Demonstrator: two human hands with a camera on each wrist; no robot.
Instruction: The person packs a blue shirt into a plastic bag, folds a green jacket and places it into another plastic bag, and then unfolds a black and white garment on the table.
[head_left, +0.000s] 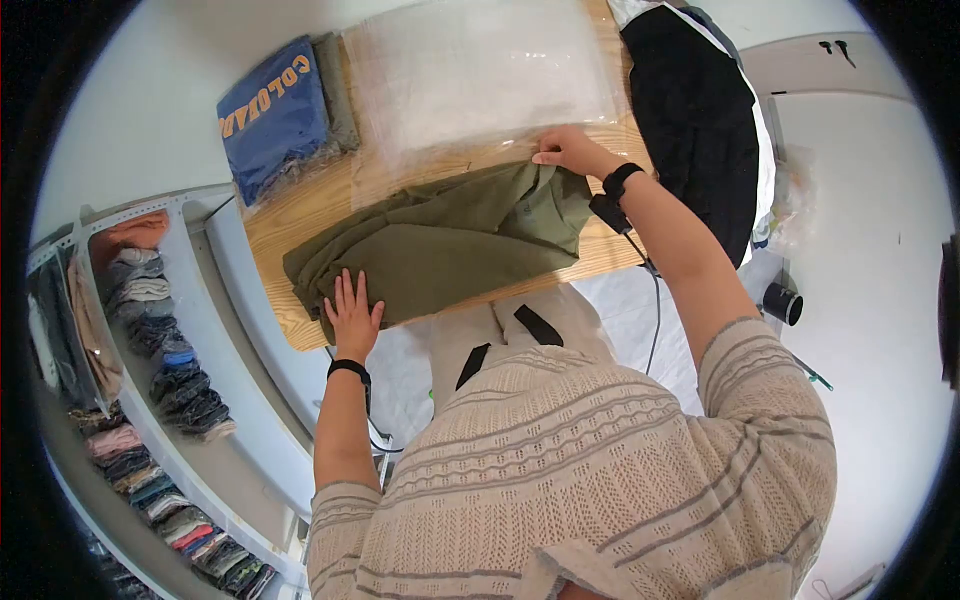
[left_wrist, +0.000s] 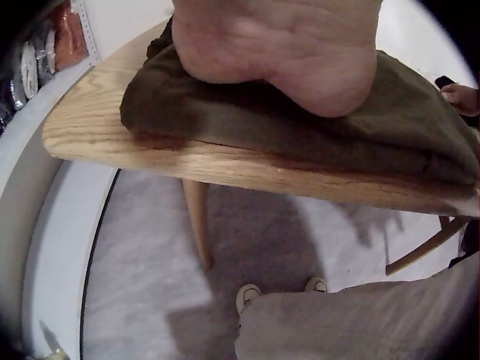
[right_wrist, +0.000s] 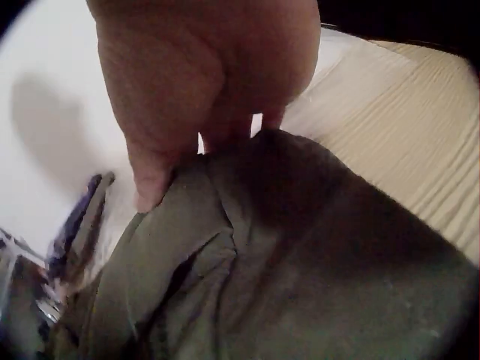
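An olive green garment lies folded and partly rumpled along the front of the wooden table. My left hand rests flat with spread fingers on its left end, near the table edge; in the left wrist view the heel of that hand lies over the cloth. At the garment's far right corner, my right hand pinches the fabric between thumb and fingers. The right wrist view shows the hand from behind, with the cloth rising to its fingertips, which are partly hidden.
Clear plastic bags lie at the back of the table. A bagged blue garment with lettering sits back left, beside a greyish one. Black clothing lies at the right. Shelves of folded clothes stand left.
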